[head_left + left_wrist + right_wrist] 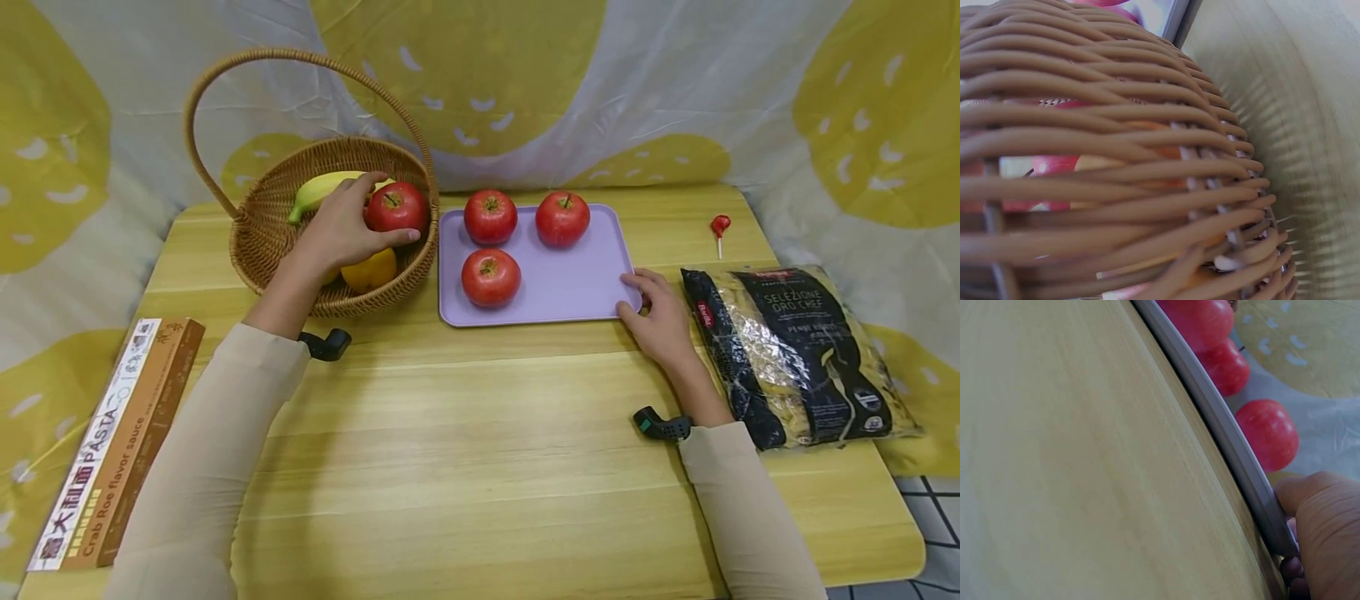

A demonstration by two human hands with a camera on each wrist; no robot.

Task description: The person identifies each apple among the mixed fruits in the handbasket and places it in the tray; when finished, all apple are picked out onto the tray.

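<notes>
Inside a wicker basket (255, 225) at the back left, my left hand (341, 229) holds a red apple (398, 207), thumb on the near side and fingers over the far side. A banana (318, 192) and an orange-yellow fruit (371, 271) lie in the basket around that hand. Woven basket wall (1116, 144) fills most of the left wrist view, hiding the hand there. My right hand (660, 321) pinches the right edge of a lilac tray (570, 283). On the tray sit three red apples (491, 277), grouped toward its left and back.
A bag of penne pasta (810, 358) lies right of the right hand, with a red lollipop (720, 227) behind it. A long pasta box (120, 442) lies along the table's left side. The basket's tall handle (300, 57) arches up behind the left hand.
</notes>
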